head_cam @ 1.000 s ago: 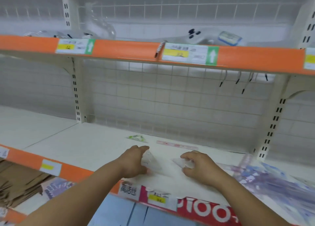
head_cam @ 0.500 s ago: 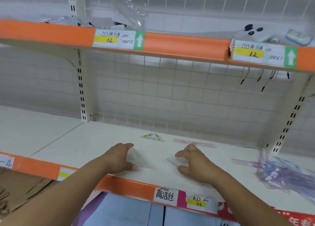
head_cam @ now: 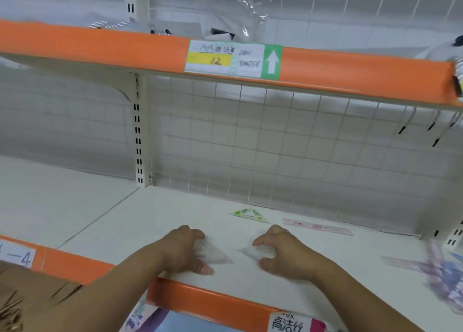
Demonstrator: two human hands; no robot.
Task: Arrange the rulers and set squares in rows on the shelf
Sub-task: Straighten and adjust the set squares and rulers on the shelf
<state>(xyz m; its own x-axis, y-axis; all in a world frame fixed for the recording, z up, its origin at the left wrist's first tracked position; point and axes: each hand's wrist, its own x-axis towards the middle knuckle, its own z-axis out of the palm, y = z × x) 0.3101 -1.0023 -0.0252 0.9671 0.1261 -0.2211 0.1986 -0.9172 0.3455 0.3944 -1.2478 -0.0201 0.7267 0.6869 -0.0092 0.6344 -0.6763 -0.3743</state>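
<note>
Pinching a small clear plastic set square [head_cam: 214, 256] between the thumb and curled fingers of the left hand [head_cam: 184, 252], flat on the white metal shelf [head_cam: 150, 219] close to its orange front strip [head_cam: 213, 304]. Clawing a second clear plastic set square [head_cam: 250, 251] likewise with the right hand [head_cam: 284, 255], fingertips at its far edge, thumb below; too blurred to judge how firmly. Pointing the two triangles toward each other, close but apart. Probably keeping both low and flat so as to slide and square them into a front row rather than lift them.

Off to the right of the right hand, well apart: a loose heap of purple and blue printed rulers in wrappers [head_cam: 446, 279], blurred, seemingly stock not yet sorted.

Beyond the hands, toward the back: a green-printed triangular set square [head_cam: 248, 215] and, right of it, a long pink ruler [head_cam: 318, 227], both flat and near the white wire grid back panel [head_cam: 275, 143], likely laid as a back row.

Above and farthest: an upper shelf with an orange edge [head_cam: 100, 46], carrying a yellow-and-green price label [head_cam: 233, 59] and crumpled clear wrapping [head_cam: 248, 8]. Below and left of the left arm: brown cardboard [head_cam: 37, 301].
</note>
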